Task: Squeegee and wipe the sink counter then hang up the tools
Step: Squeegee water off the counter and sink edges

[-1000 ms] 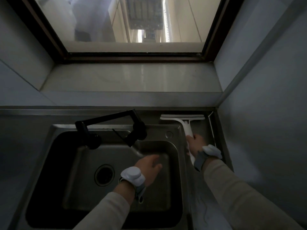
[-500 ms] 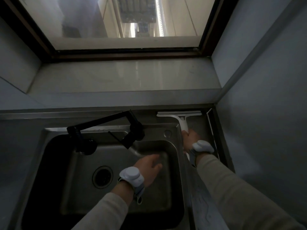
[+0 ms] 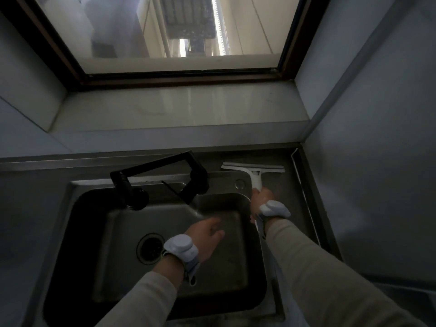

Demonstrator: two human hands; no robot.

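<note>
A white squeegee point(image 3: 253, 169) lies blade-first against the back edge of the steel counter point(image 3: 286, 199), to the right of the sink point(image 3: 94, 232). My right hand point(image 3: 260, 199) grips its handle from below, with the blade spread crosswise at the far end of the counter strip. My left hand point(image 3: 205, 234) hovers over the sink basin with fingers apart and nothing in it. Both wrists wear pale grey bands.
A black folding faucet point(image 3: 162, 182) stands at the sink's back rim, its spout angled over the basin. The drain point(image 3: 151, 249) sits left of my left hand. A pale window ledge point(image 3: 179, 112) runs behind, and a wall point(image 3: 377, 161) closes the right side.
My right hand has pushed the squeegee a little farther toward the back of the counter. My left hand has stayed over the basin.
</note>
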